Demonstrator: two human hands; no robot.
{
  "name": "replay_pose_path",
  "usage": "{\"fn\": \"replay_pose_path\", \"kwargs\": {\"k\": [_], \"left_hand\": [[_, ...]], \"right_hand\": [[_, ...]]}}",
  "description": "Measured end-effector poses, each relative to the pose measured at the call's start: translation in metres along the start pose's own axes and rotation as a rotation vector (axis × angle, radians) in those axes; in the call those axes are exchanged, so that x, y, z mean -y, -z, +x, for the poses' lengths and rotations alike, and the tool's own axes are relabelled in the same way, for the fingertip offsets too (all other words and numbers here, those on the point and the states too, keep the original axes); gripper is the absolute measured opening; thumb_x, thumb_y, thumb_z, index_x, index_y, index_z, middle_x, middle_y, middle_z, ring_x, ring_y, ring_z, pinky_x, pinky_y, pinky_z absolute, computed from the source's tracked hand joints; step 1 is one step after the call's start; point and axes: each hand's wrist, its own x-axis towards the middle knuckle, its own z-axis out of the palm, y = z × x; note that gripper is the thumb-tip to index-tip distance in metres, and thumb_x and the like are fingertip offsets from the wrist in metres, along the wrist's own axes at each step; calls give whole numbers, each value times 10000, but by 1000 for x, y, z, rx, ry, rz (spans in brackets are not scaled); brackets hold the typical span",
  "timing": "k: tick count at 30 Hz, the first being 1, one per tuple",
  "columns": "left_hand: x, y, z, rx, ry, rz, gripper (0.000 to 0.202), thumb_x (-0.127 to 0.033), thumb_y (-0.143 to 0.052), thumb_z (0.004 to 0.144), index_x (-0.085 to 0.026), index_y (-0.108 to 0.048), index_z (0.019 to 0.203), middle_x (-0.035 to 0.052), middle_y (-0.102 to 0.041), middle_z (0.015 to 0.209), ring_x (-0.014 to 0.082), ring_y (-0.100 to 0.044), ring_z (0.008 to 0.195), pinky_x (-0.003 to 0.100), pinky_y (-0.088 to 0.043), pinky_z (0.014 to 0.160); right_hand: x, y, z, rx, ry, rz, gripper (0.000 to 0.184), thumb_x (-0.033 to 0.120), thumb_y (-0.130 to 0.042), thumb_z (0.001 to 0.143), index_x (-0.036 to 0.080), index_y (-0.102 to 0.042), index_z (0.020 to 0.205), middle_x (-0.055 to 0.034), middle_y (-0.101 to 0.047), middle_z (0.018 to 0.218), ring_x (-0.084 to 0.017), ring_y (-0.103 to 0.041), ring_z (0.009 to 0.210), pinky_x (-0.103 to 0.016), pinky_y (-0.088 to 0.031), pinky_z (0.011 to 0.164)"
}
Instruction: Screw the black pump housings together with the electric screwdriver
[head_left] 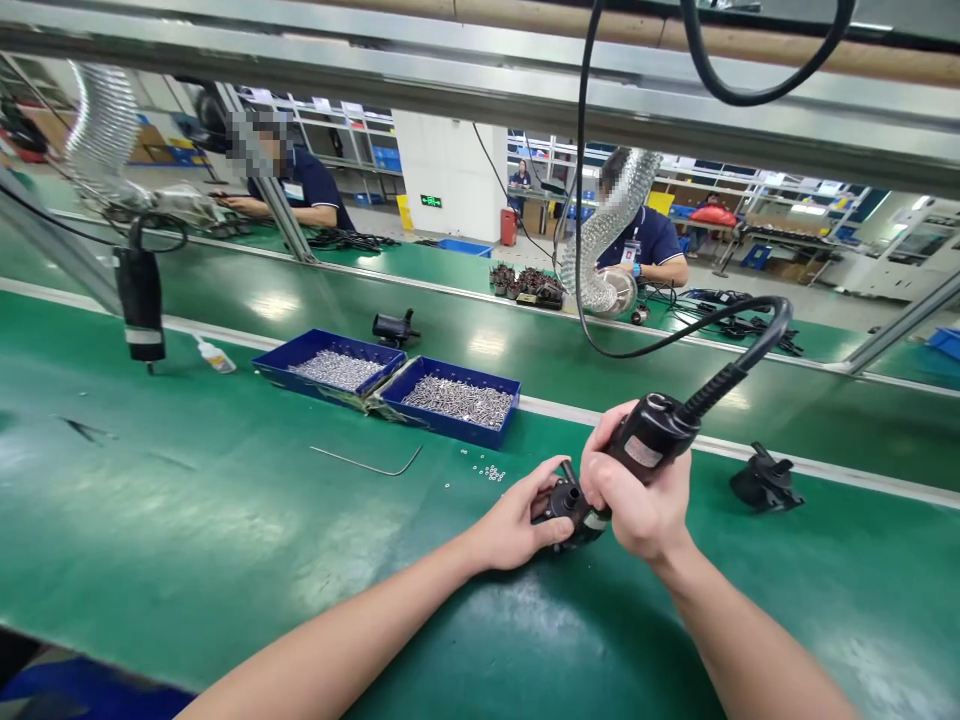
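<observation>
My right hand [641, 500] is wrapped round a black corded electric screwdriver [651, 440], which tilts down to the left. Its lower end meets a black plastic pump-like part [562, 500] on the green bench; the bit is hidden. Fingers and thumb of my left hand [517, 520] grip that part from the left side. Just left of it lie several small washers [493, 473]. Behind them stand two blue trays, one with silvery screws [459, 400] and the other with small metal pieces [337, 370].
Another black part [765, 480] sits at the right, and one more [396, 328] behind the trays. A second screwdriver [141, 300] hangs at left near a small white bottle [216, 355]. A bent metal rod [367, 465] lies on the bench. Co-workers sit across the line.
</observation>
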Motion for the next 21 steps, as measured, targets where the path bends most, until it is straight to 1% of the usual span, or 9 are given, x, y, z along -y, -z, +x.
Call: {"fn": "replay_pose_path", "kwargs": {"k": [5, 9, 12, 15, 17, 19, 21], "left_hand": [[0, -1, 0, 15, -7, -13, 856, -444, -849, 872, -238, -419, 1583, 138, -629, 1361, 328, -591, 1343, 565, -405, 1232], [2, -1, -2, -26, 20, -13, 949, -476, -864, 850, -231, -335, 1599, 129, -611, 1320, 317, -620, 1294, 549, -427, 1205], [2, -2, -4, -61, 47, 8, 1004, -507, -888, 811, -206, -323, 1584, 127, -603, 1275, 322, -640, 1249, 542, -447, 1175], [-1, -10, -6, -89, 54, 28, 989, -482, -918, 771, -209, -354, 1537, 116, -623, 1238, 323, -651, 1224, 549, -444, 1173], [-1, -18, -9, -124, 49, 32, 959, -429, -939, 745, -223, -375, 1493, 109, -645, 1231, 319, -655, 1223, 547, -438, 1185], [0, -27, -10, -177, 49, 46, 956, -369, -950, 722, -236, -378, 1477, 109, -659, 1249, 313, -656, 1227, 543, -433, 1197], [0, -34, -12, -214, 51, 58, 983, -324, -949, 706, -248, -366, 1494, 112, -665, 1277, 310, -654, 1235, 540, -432, 1201]], "right_hand": [[3, -6, 2, -104, -37, -42, 150, 239, -736, 784, 225, -612, 869, 37, -583, 661, -130, -529, 530, -294, -425, 509], [5, -8, 5, -166, -73, -106, 193, 281, -773, 767, 219, -610, 850, 42, -563, 627, -127, -519, 520, -288, -420, 501], [8, -8, 7, -162, -80, -110, 206, 295, -774, 789, 221, -597, 865, 53, -560, 616, -118, -508, 474, -280, -415, 474], [15, -5, 10, -96, -102, -63, 195, 280, -774, 824, 218, -602, 890, 59, -577, 611, -109, -512, 429, -263, -418, 444], [20, -2, 14, -66, -63, 29, 170, 248, -764, 853, 225, -614, 931, 51, -616, 644, -106, -529, 432, -253, -427, 444], [21, 0, 17, -94, 22, 127, 159, 216, -745, 878, 243, -618, 970, 38, -664, 719, -105, -551, 455, -252, -443, 455], [18, 0, 20, -123, 81, 148, 158, 203, -747, 888, 250, -625, 976, 26, -697, 794, -106, -576, 480, -260, -472, 473]]}}
